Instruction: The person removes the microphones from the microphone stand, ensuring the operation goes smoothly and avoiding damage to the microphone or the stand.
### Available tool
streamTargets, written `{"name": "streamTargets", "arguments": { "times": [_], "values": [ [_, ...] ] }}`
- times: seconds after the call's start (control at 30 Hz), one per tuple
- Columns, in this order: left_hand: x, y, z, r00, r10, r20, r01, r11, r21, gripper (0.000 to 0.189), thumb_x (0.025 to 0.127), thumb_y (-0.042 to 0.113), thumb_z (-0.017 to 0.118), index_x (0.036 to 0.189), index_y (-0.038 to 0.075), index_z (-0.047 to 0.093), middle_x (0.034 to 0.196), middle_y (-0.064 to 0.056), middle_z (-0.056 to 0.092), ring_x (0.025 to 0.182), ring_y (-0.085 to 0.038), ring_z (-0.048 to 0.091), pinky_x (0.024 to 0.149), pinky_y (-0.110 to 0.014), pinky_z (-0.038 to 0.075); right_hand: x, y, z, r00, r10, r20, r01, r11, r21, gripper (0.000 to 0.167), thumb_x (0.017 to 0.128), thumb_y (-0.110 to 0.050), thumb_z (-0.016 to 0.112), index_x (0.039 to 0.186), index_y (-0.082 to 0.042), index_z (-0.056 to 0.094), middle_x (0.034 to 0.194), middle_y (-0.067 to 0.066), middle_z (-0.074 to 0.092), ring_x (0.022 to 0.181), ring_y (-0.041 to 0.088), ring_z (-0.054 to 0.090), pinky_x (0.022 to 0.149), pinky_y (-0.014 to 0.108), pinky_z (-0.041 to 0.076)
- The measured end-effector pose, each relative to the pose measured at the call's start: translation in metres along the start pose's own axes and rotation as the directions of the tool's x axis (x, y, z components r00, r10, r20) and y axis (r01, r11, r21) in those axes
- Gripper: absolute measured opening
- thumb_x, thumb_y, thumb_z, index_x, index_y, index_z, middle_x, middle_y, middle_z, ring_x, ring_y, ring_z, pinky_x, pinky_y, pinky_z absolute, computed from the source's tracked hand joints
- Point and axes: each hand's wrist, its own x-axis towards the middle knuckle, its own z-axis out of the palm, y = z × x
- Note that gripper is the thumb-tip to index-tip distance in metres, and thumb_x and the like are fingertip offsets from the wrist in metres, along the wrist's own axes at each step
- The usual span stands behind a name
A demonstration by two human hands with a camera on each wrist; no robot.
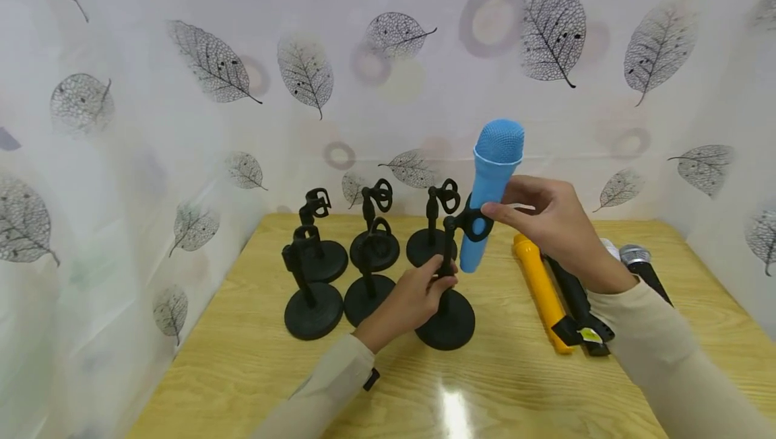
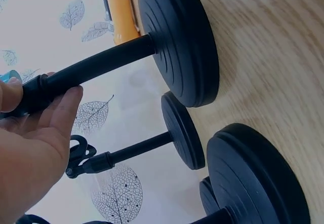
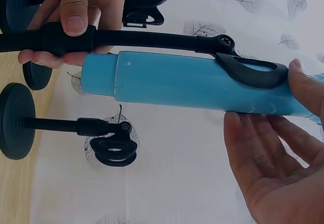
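Observation:
A blue microphone sits tilted in the clip of a black microphone stand, head up. My right hand pinches its body beside the clip, the thumb on one side and fingers underneath. In the right wrist view the microphone's tail end runs alongside the stand's pole. My left hand grips the collar of that pole, below the clip. The stand's round base is down at the tabletop.
Several other black microphone stands with unfilled clips stand to the left and behind. At the right lie a yellow microphone, a black one and a silver-headed one. A leaf-patterned curtain borders the wooden table.

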Motion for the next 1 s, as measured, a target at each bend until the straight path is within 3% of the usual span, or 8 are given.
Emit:
{"name": "streamTargets", "arguments": {
  "times": [0.13,0.23,0.4,0.47,0.57,0.67,0.8,1.0],
  "values": [
    [-0.005,0.003,-0.003,1.0,-0.031,0.004,0.031,1.0,0.006,0.015,0.108,0.026,0.048,0.118,0.016,0.055,0.104,-0.003,0.066,0.094,-0.023,0.068,0.071,-0.023,0.049,0.002,-0.003,0.005,1.0,-0.011,0.02,0.011,1.0,0.004,0.036,0.096,-0.012,0.073,0.13,-0.002,0.066,0.113,0.006,0.073,0.105,0.011,0.068,0.088,0.02,0.054],
    [-0.006,0.007,-0.008,0.999,-0.045,0.008,0.044,0.999,0.027,0.018,0.107,0.026,0.051,0.121,0.017,0.057,0.108,0.001,0.068,0.1,-0.015,0.069,0.079,-0.022,0.053,0.002,-0.004,0.006,1.0,-0.009,0.027,0.009,1.0,-0.016,0.037,0.096,-0.014,0.073,0.13,-0.002,0.066,0.114,0.009,0.073,0.105,0.01,0.068,0.087,0.019,0.054],
    [0.001,0.019,-0.02,0.997,0.031,-0.071,-0.032,0.999,-0.018,0.022,0.105,0.022,0.056,0.123,0.01,0.063,0.11,-0.002,0.071,0.101,-0.008,0.068,0.086,-0.022,0.055,0.002,-0.004,0.007,1.0,-0.008,0.027,0.009,0.999,-0.045,0.038,0.096,-0.014,0.073,0.131,-0.002,0.066,0.113,0.013,0.072,0.103,0.01,0.069,0.085,0.02,0.055],
    [0.005,0.025,-0.024,0.985,0.088,-0.15,-0.096,0.995,-0.042,0.021,0.104,0.019,0.059,0.12,0.007,0.065,0.108,-0.005,0.072,0.1,-0.01,0.07,0.085,-0.022,0.056,0.001,-0.004,0.007,1.0,-0.013,0.023,0.014,0.998,-0.053,0.037,0.095,-0.014,0.073,0.13,-0.002,0.067,0.111,0.012,0.073,0.102,0.011,0.07,0.085,0.021,0.055],
    [0.01,0.031,-0.025,0.949,0.152,-0.275,-0.172,0.984,-0.051,0.02,0.101,0.017,0.065,0.116,0.005,0.069,0.103,-0.006,0.073,0.094,-0.01,0.071,0.081,-0.023,0.057,0.001,-0.005,0.008,1.0,-0.023,0.009,0.024,0.998,-0.062,0.036,0.094,-0.013,0.074,0.128,-0.003,0.068,0.109,0.011,0.073,0.101,0.012,0.07,0.083,0.022,0.055],
    [0.012,0.034,-0.023,0.917,0.18,-0.355,-0.204,0.978,-0.03,0.017,0.099,0.017,0.068,0.11,0.004,0.072,0.099,-0.005,0.073,0.088,-0.009,0.072,0.078,-0.023,0.058,0.0,-0.006,0.01,0.999,-0.04,-0.014,0.039,0.999,-0.038,0.035,0.093,-0.011,0.075,0.126,-0.001,0.069,0.109,0.013,0.073,0.1,0.011,0.07,0.082,0.022,0.056],
    [0.012,0.035,-0.02,0.896,0.204,-0.393,-0.224,0.975,-0.005,0.013,0.099,0.016,0.068,0.103,0.004,0.072,0.097,-0.006,0.071,0.085,-0.011,0.071,0.076,-0.023,0.058,-0.001,-0.006,0.013,0.995,-0.074,-0.07,0.071,0.996,-0.044,0.031,0.092,-0.008,0.076,0.122,0.001,0.071,0.108,0.015,0.074,0.099,0.006,0.069,0.079,0.021,0.057],
    [0.014,0.033,-0.018,0.885,0.233,-0.403,-0.255,0.967,-0.001,0.014,0.099,0.017,0.068,0.099,0.004,0.074,0.094,-0.007,0.07,0.084,-0.014,0.072,0.075,-0.024,0.058,0.0,-0.01,0.017,0.985,-0.103,-0.139,0.085,0.988,-0.128,0.027,0.091,-0.006,0.077,0.117,0.001,0.074,0.106,0.013,0.074,0.095,0.005,0.069,0.076,0.016,0.055]
  ]
}}
